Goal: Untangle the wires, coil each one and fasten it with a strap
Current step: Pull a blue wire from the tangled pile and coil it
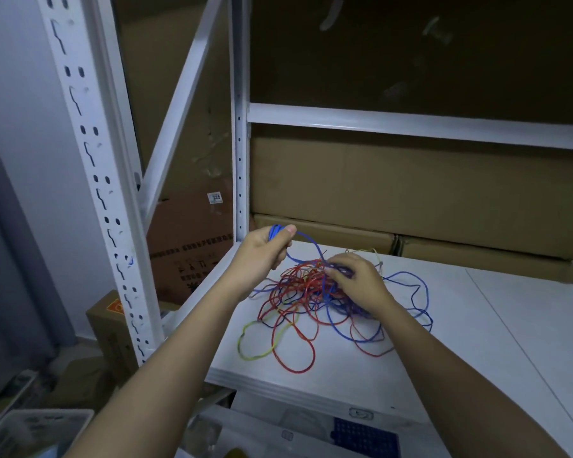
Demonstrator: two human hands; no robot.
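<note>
Two forearms: reaching forward from the near edge, bare, converging on the wire heap.
Clear bins [30, 428]: sitting nearest, low on the left, below the surface.
Surface [477, 342]: white shelf board, carrying the whole tangle.
Tangle of wires [298, 292]: lying on the surface directly beneath the right grip and just below and right of the left grip; red, blue and yellow-green loops spreading toward the near edge.
Yellow-green loop [245, 335]: lying at the near left fringe of the tangle, well below the left grip.
Right hand [358, 279]: pressing down on top of the heap, fingers curling and pinching strands at its centre.
Left hand [265, 249]: lifting clear of the surface, thumb and curled fingers gripping a bunch of blue wire [275, 231].
Blue strand: running taut from the left grip down to the right grip.
Rack post [239, 143]: standing just behind the left grip.
Cardboard boxes [411, 190]: stacking up beyond both grips, against the back.
</note>
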